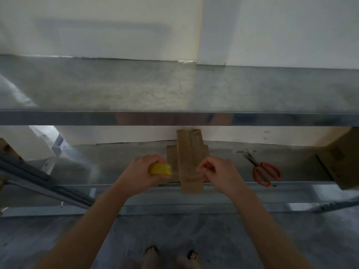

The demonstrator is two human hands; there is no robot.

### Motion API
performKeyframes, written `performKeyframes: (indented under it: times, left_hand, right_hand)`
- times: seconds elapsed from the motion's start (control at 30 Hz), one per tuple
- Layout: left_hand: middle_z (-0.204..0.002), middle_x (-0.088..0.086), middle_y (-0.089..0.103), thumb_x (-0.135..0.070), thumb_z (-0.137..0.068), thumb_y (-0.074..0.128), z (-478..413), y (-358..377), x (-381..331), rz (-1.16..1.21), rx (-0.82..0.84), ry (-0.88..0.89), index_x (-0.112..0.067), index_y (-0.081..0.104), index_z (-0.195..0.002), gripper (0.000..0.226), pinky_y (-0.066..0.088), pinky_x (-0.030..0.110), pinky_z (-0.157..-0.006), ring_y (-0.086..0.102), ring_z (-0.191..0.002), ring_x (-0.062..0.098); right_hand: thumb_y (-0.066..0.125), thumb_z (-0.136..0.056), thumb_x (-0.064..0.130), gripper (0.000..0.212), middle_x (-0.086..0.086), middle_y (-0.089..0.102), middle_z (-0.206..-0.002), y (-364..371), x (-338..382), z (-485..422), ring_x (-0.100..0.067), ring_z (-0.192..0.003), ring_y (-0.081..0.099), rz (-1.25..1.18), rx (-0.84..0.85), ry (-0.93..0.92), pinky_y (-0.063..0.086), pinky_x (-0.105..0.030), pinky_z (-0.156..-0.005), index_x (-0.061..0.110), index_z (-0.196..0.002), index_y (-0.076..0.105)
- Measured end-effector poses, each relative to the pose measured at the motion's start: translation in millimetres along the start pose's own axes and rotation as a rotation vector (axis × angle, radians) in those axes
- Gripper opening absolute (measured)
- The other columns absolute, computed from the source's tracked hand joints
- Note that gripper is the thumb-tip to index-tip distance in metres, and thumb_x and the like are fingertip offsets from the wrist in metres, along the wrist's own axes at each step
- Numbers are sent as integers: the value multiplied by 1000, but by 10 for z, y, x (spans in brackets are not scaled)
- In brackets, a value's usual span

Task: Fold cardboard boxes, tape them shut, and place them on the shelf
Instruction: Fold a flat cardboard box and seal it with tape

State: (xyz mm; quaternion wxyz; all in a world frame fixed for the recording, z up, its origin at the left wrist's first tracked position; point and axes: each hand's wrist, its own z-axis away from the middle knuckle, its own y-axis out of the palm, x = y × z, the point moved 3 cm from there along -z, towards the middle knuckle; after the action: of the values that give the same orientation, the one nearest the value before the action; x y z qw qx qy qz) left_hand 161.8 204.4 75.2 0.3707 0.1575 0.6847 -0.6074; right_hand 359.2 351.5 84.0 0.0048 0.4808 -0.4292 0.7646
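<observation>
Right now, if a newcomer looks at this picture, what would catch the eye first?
The yellow tape roll gripped in the left hand stands out over the lower metal shelf. The right hand seems to pinch a tape strip pulled from it across the flat cardboard. To the right, orange-handled scissors lie on the same shelf.

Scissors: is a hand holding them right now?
No, the orange-handled scissors lie on the metal shelf, apart from the right hand.
</observation>
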Motion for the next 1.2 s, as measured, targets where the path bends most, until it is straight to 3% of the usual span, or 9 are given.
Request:
performKeyframes:
  times: [0.13,0.23,0.37,0.47,0.6,0.67,0.83,1.0,1.2]
  left_hand:
    - [-103,-18,66,-59,-59,76,-19,77,-72,249,64,-168,-45,64,-102,46,52,24,-78,61,-94,5]
    - [-98,-24,67,-70,-46,73,14,83,-56,235,40,-198,-49,64,-100,59,50,16,-72,62,-90,-3]
    - [-99,-20,64,-59,-62,77,10,133,-16,12,-35,-253,-46,64,-94,37,50,25,-75,60,-90,4]
    - [-94,-21,62,-68,-59,66,-15,172,9,-169,-46,-251,-46,60,-93,41,49,28,-76,59,-85,4]
    - [-100,-17,62,-41,-71,79,-109,201,74,69,29,-288,-45,59,-94,31,49,28,-75,58,-90,5]
    - [-100,-14,62,-33,-75,80,-157,221,87,70,73,-290,-40,58,-95,30,46,23,-70,58,-89,6]
    - [-97,-16,60,-38,-73,79,-264,289,210,-64,86,-298,-38,60,-93,28,43,24,-71,56,-88,4]
    - [-100,-12,60,-39,-73,79,-365,358,250,-117,109,-277,-35,61,-99,32,43,25,-76,56,-91,8]
    - [-99,-12,61,-37,-73,79,-397,477,360,-122,121,-313,-31,63,-99,31,50,31,-81,57,-91,9]
  right_hand:
    - [68,-91,17,19,14,67,-72,-252,-173,41,8,-66,64,-38,8,-15,46,-5,-62,31,-79,61]
    - [68,-91,24,15,15,67,-71,-346,-201,5,9,-66,62,-3,48,-34,43,-4,-61,33,-81,62]
    - [67,-92,26,12,13,68,-76,-358,-261,-34,6,-70,63,9,91,-22,43,-10,-66,33,-83,62]
    - [67,-92,25,12,14,67,-75,-337,-319,-68,6,-69,63,15,109,-6,42,-10,-64,32,-84,62]
    - [66,-92,23,12,13,67,-79,-353,-467,-198,2,-74,65,27,98,31,49,-16,-72,32,-85,61]
    - [67,-91,21,13,12,69,-77,-369,-571,-272,2,-71,66,31,118,50,53,-20,-74,31,-85,63]
    - [68,-91,17,17,13,69,-74,-308,-716,-394,9,-63,63,35,138,60,47,-12,-66,30,-82,64]
    - [70,-90,19,18,13,68,-74,-243,-853,-501,10,-60,62,38,157,95,49,-14,-67,32,-80,63]
    - [70,-90,22,4,13,67,-75,-133,-999,-562,8,-64,60,25,145,125,41,-6,-58,24,-89,66]
